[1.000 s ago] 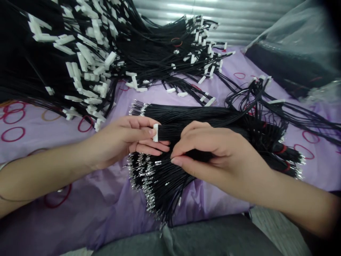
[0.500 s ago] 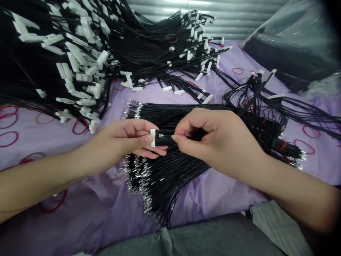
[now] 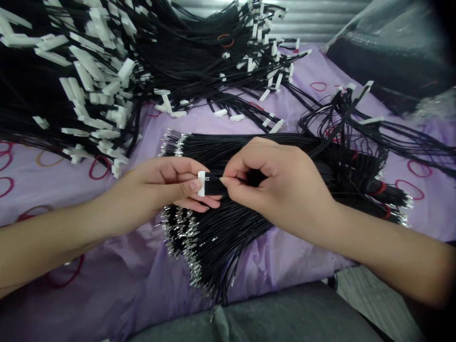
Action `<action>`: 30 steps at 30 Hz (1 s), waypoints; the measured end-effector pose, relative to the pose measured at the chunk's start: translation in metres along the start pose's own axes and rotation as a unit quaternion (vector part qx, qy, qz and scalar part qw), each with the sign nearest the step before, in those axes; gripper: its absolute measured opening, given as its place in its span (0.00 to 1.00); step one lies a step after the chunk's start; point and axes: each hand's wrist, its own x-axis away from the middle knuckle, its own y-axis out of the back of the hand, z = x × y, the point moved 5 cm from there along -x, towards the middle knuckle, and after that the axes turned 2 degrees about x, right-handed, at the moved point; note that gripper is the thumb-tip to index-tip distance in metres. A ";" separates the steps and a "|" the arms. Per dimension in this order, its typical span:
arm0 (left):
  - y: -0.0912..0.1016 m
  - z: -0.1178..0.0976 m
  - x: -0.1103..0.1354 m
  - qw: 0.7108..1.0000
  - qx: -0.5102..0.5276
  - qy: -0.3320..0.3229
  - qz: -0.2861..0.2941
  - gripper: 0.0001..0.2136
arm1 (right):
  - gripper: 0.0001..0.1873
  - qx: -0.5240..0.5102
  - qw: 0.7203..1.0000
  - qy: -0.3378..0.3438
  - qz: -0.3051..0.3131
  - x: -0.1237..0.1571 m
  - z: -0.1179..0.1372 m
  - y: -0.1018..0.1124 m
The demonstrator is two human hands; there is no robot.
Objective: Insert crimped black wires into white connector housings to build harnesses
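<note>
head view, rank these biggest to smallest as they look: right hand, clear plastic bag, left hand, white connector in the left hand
Counting hands only to the wrist:
1. Clear plastic bag, although partly cut off by the picture's edge
2. Right hand
3. Left hand
4. White connector, clearly smallest

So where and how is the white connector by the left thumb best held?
I'd pinch the white connector by its left part, coming from the left, thumb on top, as the left hand does. Its long right edge faces metal-tipped wiring in the right hand, so that edge is probably best kept uncovered.
</note>
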 end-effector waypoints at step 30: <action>-0.001 0.001 -0.002 1.000 0.009 -0.006 0.003 0.01 | 0.05 -0.020 0.998 0.051 -0.032 0.005 -0.001 -0.004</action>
